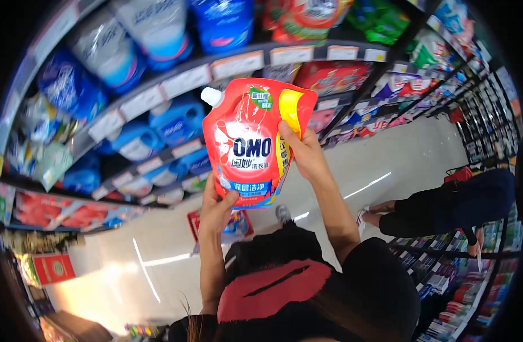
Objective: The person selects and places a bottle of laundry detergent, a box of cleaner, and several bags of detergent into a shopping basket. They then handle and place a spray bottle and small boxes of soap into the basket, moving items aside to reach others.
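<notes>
A red OMO laundry detergent refill pouch (244,122) is held up before me, its printed front facing me and its white spout cap (212,97) at the upper left. My left hand (217,206) grips the lower left corner, thumb across the front. On the right edge, near the yellow panel, my right hand (301,148) is closed, with its thumb on the front. The fingers behind the pouch are hidden. Past the pouch runs a store shelf (187,82) with price tags along its edge.
Blue detergent bottles (176,122) and pouches (159,31) fill the shelves ahead. A red basket (193,225) is on the floor below my hands. To the right, a person in dark clothes (444,205) stands by another shelf. A red box (53,269) sits at left.
</notes>
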`<state>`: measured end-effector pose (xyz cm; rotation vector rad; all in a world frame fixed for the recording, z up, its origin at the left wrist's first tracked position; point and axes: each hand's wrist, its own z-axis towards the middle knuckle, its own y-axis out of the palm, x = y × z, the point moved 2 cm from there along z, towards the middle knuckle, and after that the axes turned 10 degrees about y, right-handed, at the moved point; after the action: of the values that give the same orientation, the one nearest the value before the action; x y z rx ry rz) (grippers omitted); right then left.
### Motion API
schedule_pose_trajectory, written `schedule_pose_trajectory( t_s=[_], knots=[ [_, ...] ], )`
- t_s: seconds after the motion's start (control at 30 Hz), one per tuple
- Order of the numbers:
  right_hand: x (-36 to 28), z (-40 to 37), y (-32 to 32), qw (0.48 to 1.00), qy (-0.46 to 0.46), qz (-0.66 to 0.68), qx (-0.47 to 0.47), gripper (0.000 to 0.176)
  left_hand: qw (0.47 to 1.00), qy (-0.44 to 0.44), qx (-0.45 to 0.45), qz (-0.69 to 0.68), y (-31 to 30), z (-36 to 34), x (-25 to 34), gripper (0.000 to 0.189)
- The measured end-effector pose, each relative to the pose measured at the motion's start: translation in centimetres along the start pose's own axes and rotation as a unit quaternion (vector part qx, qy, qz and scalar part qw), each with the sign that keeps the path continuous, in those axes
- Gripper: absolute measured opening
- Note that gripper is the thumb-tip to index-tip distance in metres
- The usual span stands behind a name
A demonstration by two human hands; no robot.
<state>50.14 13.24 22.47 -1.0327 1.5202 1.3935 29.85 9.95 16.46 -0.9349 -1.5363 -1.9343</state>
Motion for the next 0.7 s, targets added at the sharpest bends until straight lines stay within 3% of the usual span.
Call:
schedule_pose_trajectory(
  t_s=[0.03, 0.13, 0.2, 0.33, 0.37, 0.47, 0.67, 0.7],
  knots=[
    [-1.3, 0.2, -1.5, 0.998, 0.004, 0.056, 0.014, 0.026, 1.000, 0.009, -0.004, 0.015, 2.0, 1.0, 0.0, 0.063],
    [-6.3, 1.5, -5.6, 0.988, -0.083, 0.008, 0.132, 0.023, 0.994, 0.033, -0.044, 0.100, 7.9, 5.0, -1.4, 0.060],
    [-10.4, 2.4, -8.6, 0.976, -0.105, -0.052, 0.184, 0.028, 0.993, 0.042, -0.070, 0.086, 12.4, 7.4, -2.6, 0.056],
    [-17.2, 5.1, -15.8, 0.963, -0.148, -0.090, 0.205, 0.028, 0.992, -0.029, -0.127, 0.003, 21.0, 11.4, -4.3, 0.053],
    [-19.4, 5.0, -16.3, 0.959, -0.124, -0.118, 0.228, 0.028, 0.990, -0.045, -0.136, -0.004, 22.8, 12.5, -4.8, 0.052],
    [-23.0, 9.3, -21.2, 0.972, -0.110, -0.123, 0.168, 0.026, 0.978, -0.028, -0.203, -0.039, 26.7, 16.3, -6.2, 0.050],
    [-27.9, 17.6, -24.3, 0.987, -0.104, -0.057, 0.108, 0.027, 0.977, 0.048, -0.182, 0.104, 30.6, 22.5, -6.2, 0.058],
    [-28.2, 19.0, -24.5, 0.989, -0.106, -0.044, 0.096, 0.026, 0.972, 0.056, -0.189, 0.130, 30.7, 23.6, -6.1, 0.067]
  ],
)
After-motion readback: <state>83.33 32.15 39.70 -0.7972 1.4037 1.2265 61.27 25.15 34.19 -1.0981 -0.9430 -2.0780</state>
